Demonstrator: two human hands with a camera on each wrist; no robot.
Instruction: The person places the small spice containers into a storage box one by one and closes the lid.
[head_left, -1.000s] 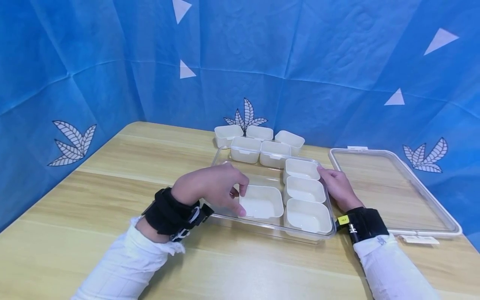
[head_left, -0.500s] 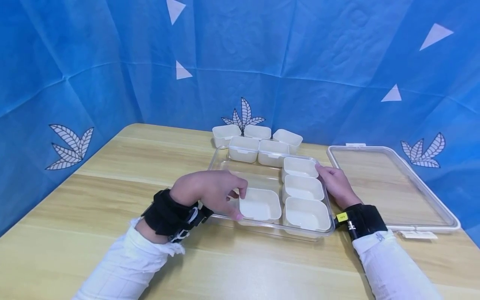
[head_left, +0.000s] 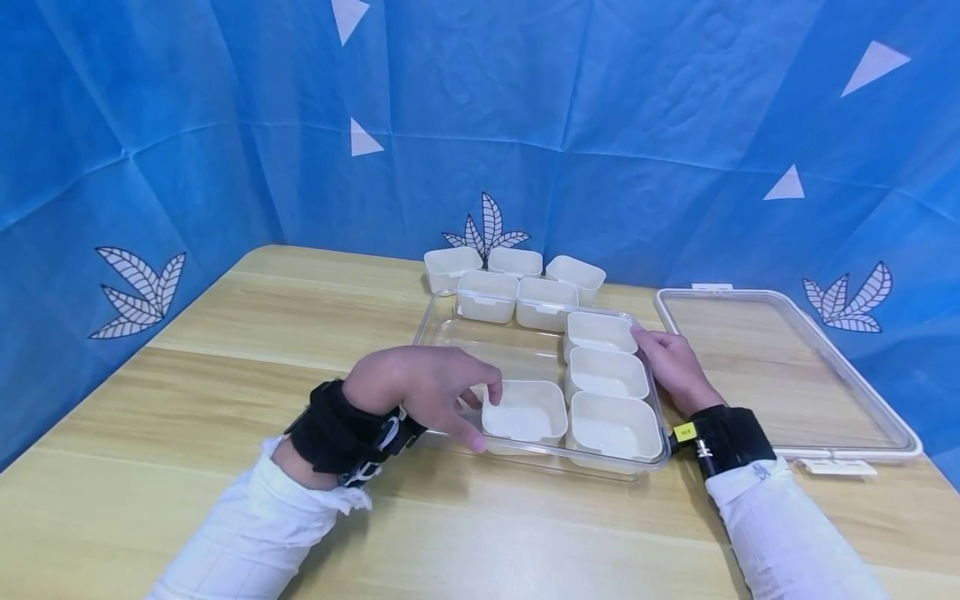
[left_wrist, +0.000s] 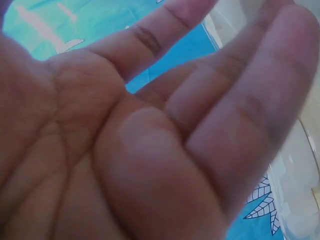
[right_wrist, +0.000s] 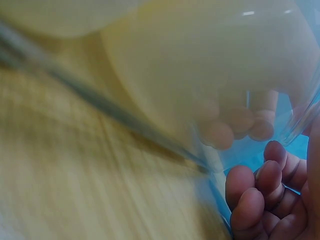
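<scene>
A clear storage box stands on the table with several white bins along its right and front sides. My left hand is over its front left. The index fingertip reaches over the left rim of the front middle bin, while the thumb is apart from that bin. In the left wrist view the fingers are extended, with their tips near pale plastic. My right hand holds the box's right edge, thumb at the rim. Its fingers curl against the outside of the clear wall in the right wrist view. Three bins, including the front right bin, line that side.
Several more white bins stand at and behind the box's far edge. A clear lid with white edging lies to the right on the wooden table. A blue patterned cloth hangs behind and at the left.
The front middle bin has shifted slightly toward the front and right in the box. My left thumb has come away from its wall. My right hand keeps its place on the box.
</scene>
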